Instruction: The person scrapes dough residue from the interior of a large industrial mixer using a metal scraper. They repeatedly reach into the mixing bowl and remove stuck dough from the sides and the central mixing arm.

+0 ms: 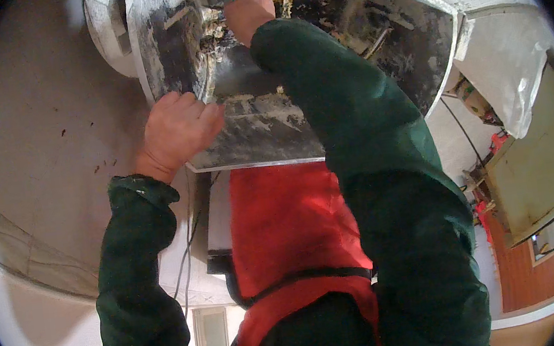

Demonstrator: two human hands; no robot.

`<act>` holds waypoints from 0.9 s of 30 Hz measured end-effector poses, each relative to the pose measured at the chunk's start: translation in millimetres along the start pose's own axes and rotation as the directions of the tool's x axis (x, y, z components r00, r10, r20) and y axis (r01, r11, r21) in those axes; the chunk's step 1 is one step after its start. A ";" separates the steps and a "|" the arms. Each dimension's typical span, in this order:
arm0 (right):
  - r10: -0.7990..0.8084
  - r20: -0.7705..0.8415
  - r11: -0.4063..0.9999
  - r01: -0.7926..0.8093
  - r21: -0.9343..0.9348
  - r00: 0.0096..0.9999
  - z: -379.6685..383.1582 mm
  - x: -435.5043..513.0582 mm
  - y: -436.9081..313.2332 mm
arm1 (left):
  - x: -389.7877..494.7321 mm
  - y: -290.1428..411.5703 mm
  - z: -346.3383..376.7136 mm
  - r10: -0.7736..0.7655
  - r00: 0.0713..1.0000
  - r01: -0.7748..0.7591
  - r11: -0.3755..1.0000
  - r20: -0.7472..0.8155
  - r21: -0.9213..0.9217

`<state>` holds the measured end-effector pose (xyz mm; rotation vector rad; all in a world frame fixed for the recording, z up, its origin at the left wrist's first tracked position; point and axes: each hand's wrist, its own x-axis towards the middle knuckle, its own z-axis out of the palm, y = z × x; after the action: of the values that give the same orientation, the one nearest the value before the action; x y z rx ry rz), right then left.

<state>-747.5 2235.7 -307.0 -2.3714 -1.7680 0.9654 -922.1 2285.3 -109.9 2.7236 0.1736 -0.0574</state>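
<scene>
Before me is an open housing point(259, 152) with a pale rim and a dark, grimy inner face. My left hand point(179, 130) is curled at the housing's lower left edge, close to a shiny curved metal strip point(207, 81). Its fingertips face away, so whether it grips anything is hidden. Deeper inside, my right hand point(251, 16) is bent into a fist beside a metal fitting point(211, 25) caked with yellowish grease. What lies under its fingers cannot be seen. A smooth grey metal surface point(241, 70) shows below that hand.
A brown-spotted wall point(48, 121) rises on the left. Thin cables point(186, 253) hang below the housing. At right are a clear plastic sheet point(503, 63), a greenish panel point(533, 156) and an orange-brown wooden surface point(530, 273). My red apron point(292, 222) is close under the housing's lower edge.
</scene>
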 end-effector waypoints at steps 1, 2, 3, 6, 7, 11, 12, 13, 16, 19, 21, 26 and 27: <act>-0.011 0.039 0.999 0.009 0.054 0.999 -1.9 -0.4 0.2 | -0.3 -0.6 -0.4 -0.002 1.000 0.002 1.000 0.005 0.013; -0.009 0.017 0.997 0.007 0.077 1.000 -1.8 -4.6 0.9 | -1.4 1.7 0.0 -0.015 1.000 0.015 1.000 0.016 0.020; -0.027 0.042 0.993 0.022 0.112 0.999 -0.7 -8.7 -0.1 | -2.2 3.3 0.5 -0.025 0.999 0.024 0.999 0.022 0.027; -0.082 0.047 0.978 0.072 0.194 0.995 3.8 -27.5 5.1 | -2.2 3.9 2.3 -0.039 0.998 0.038 0.999 0.045 0.028; -0.114 0.011 0.966 0.108 0.233 0.993 4.0 -34.4 8.2 | -2.1 4.0 1.8 -0.039 0.999 0.038 0.999 0.033 0.014; 0.148 0.108 0.865 -0.182 0.467 0.983 0.4 -75.9 3.7 | 0.1 3.2 -2.0 -0.027 0.999 0.027 0.999 0.022 0.017; 0.113 0.185 0.800 -0.200 0.566 0.976 -0.4 -90.1 1.7 | 0.4 3.2 -2.8 -0.025 0.999 0.024 0.999 0.026 0.026; 0.073 0.294 0.720 -0.255 0.646 0.953 0.5 -105.5 -2.2 | 0.8 3.2 -3.1 -0.022 0.999 0.022 1.000 0.030 0.021; 0.068 0.630 0.277 -0.622 0.733 0.773 19.7 -137.4 -22.4 | 0.0 2.8 -2.4 -0.028 0.998 0.027 0.999 0.052 0.021; -0.011 0.694 -0.020 -0.695 0.719 0.719 52.6 -140.7 -33.9 | -2.2 1.2 -0.5 -0.027 0.998 0.025 0.999 0.060 0.023; 0.068 0.759 -0.415 -0.674 0.611 0.647 77.1 -128.9 -43.7 | -3.3 0.7 1.4 -0.014 0.999 0.012 0.999 0.049 0.032; 0.104 0.854 -0.844 -0.409 0.346 0.510 140.3 -84.6 -70.1 | -4.6 -0.3 4.7 -0.020 0.999 0.019 1.000 0.048 0.019; 0.118 0.857 -0.855 -0.388 0.344 0.501 155.0 -78.6 -74.6 | -5.0 -0.5 4.6 -0.033 0.998 0.032 0.999 0.049 0.020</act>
<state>-900.1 2142.3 -368.3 -1.0896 1.2072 1.5423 -927.2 2283.4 -114.0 2.7361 0.2039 -0.1355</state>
